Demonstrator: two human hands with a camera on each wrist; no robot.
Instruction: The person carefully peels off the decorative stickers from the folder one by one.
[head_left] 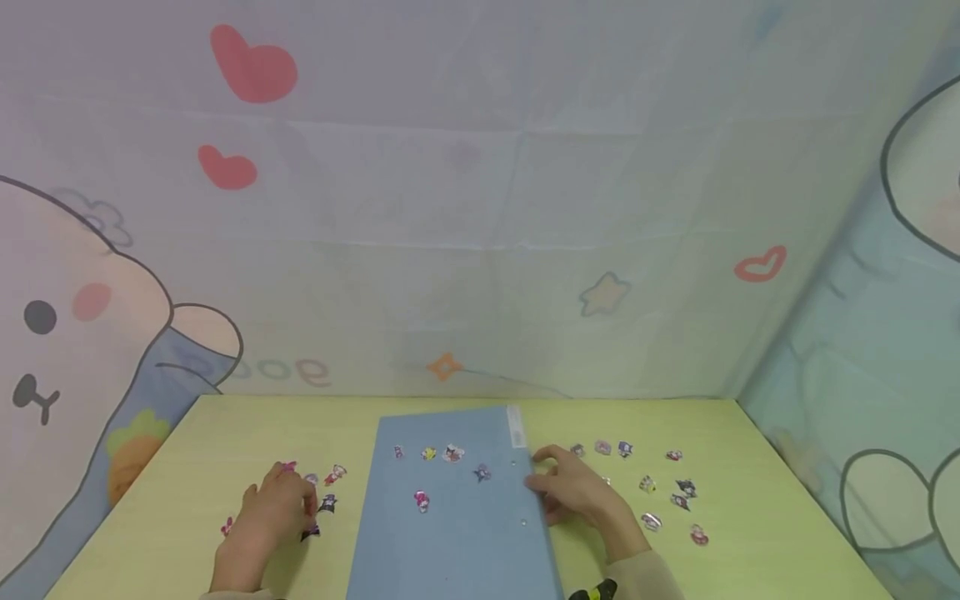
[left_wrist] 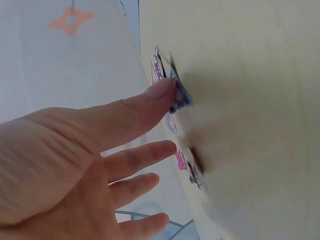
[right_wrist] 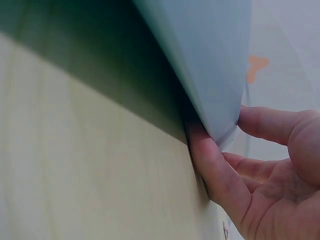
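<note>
A blue folder (head_left: 465,550) lies in the middle of the table, several small cartoon stickers on its front. My right hand (head_left: 568,485) grips its right edge; in the right wrist view the thumb (right_wrist: 267,124) is against the cover and a finger (right_wrist: 207,155) lies under the raised edge. Left of the folder, my left hand (head_left: 272,510) is low over loose stickers. Its thumb (left_wrist: 155,95) meets a dark sticker (left_wrist: 181,97) that stands tilted, seemingly pinched, though the index finger is hidden behind the thumb. The other fingers stretch out loosely. A black sticker (head_left: 327,503) lies beside this hand.
More stickers are scattered right of the folder, such as a pink one (head_left: 699,534) and a dark one (head_left: 686,488). A black and yellow object (head_left: 596,590) shows at the bottom edge. Behind the pale yellow table (head_left: 750,467) hangs a printed cloth (head_left: 450,208).
</note>
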